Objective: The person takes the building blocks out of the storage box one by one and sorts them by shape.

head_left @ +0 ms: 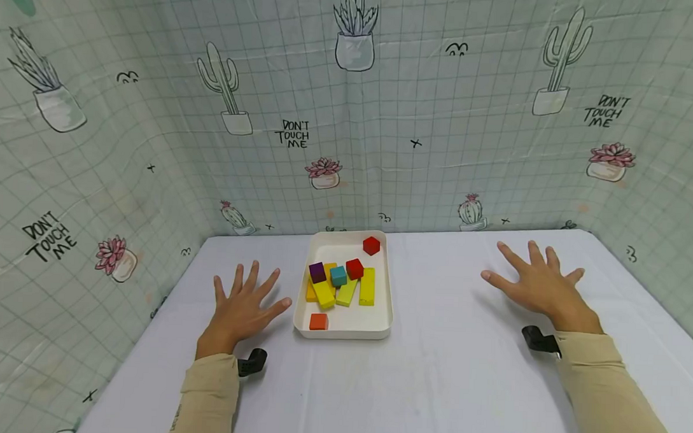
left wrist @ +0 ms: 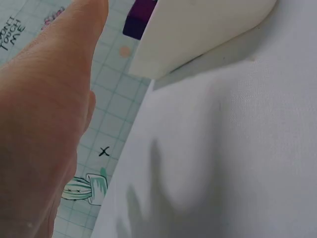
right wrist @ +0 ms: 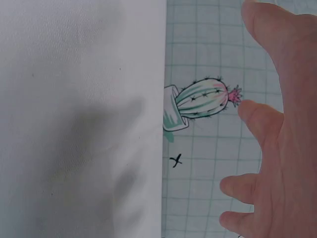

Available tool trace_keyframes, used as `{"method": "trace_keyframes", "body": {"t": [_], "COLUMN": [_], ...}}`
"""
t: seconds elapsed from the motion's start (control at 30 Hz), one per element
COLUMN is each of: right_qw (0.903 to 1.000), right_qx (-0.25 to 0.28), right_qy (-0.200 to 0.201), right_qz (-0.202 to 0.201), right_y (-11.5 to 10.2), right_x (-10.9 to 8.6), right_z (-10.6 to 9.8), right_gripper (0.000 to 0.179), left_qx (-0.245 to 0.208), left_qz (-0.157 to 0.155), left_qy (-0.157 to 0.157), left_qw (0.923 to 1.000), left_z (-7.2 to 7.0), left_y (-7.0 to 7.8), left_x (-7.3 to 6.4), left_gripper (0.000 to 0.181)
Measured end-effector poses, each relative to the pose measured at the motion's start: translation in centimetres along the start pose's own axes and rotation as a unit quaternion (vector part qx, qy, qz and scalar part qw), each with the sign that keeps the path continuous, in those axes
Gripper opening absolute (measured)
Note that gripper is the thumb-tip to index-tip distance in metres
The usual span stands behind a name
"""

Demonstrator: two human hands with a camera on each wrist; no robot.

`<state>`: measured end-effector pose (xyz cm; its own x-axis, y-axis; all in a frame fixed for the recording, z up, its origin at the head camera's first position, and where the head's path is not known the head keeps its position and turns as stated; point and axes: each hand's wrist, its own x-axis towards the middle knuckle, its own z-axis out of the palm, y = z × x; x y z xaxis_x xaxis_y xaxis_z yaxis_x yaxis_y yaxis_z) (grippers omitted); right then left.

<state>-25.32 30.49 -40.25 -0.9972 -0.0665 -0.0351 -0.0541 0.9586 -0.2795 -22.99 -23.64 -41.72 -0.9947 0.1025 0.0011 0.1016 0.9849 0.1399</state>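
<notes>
A white tray (head_left: 348,335) holds several coloured blocks. Among them are a purple cube (head_left: 318,272), a teal cube (head_left: 338,276), a red block (head_left: 354,269), yellow blocks (head_left: 367,287) and an orange block (head_left: 318,321); another red block (head_left: 371,245) lies alone in the far right corner. Left of the tray my left hand (head_left: 241,313) hovers with fingers spread, its thumb nearest the tray wall. Well to the right, my right hand (head_left: 541,284) is also spread above the table, holding nothing. The left wrist view shows the tray wall (left wrist: 208,29) beside the left hand (left wrist: 44,114).
A white cloth covers the table (head_left: 432,385). Behind and at both sides hangs a gridded curtain (head_left: 407,117) printed with cacti and lettering. Each wrist wears a small black camera (head_left: 252,362).
</notes>
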Motion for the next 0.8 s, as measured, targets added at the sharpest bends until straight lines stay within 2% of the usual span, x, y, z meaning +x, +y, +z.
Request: {"method": "trace_keyframes", "body": {"t": [0.3,0.8], "right_qw": [0.9998,0.9980], "right_qx": [-0.014,-0.033], "right_qy": [0.010,0.022], "right_qz": [-0.012,-0.048], "right_y": [-1.1,-3.9], "right_x": [0.1,0.5], "right_z": [0.8,2.3], "right_gripper": [0.098,0.095], "left_qx": [-0.002,-0.003], "left_qz": [0.002,0.012], "left_qy": [-0.016,-0.021], "left_qw": [0.9999,0.9997], "left_z": [0.3,1.0], "left_y": [1.0,1.8], "left_x": [0.3,0.4], "left_gripper": [0.084,0.084]}}
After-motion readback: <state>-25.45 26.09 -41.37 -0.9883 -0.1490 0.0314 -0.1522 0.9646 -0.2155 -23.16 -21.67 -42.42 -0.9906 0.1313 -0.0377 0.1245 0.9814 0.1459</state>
